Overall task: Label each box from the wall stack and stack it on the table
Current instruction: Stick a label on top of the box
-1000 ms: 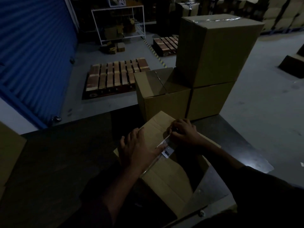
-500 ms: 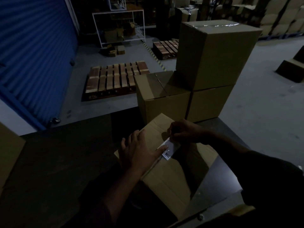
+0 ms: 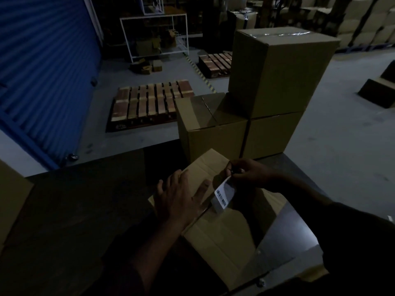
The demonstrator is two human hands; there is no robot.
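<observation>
on the dark table (image 3: 70,221) a cardboard box (image 3: 224,236) lay near the right corner, turned at an angle, its closed top flaps facing up. the left hand (image 3: 179,197) rested flat on the box top, fingers straight and spread, gripping nothing. the right hand (image 3: 250,171) hovered just above the far part of the box and pinched the top end of a white label (image 3: 223,194) between thumb and fingertips. the label hung down with its barcode side showing, its lower edge at the seam of the box top; whether it touched the cardboard could not be told.

just beyond the box, at the far edge of the table, stood three more boxes (image 3: 273,82): two side by side and a bigger one on top of the right one, its top sealed with clear tape. they closed off the far right side of the table, close to the right hand. at the left edge of the view part of another box (image 3: 10,201) showed. the broad left part of the table between it and the hands was dark and featureless.

past the table, the grey floor held a wooden pallet (image 3: 149,103) and a second pallet (image 3: 215,63) farther off. a blue roller door (image 3: 42,71) filled the far left. a white metal rack (image 3: 154,37) stood at the back, and stacked boxes filled the far right.
</observation>
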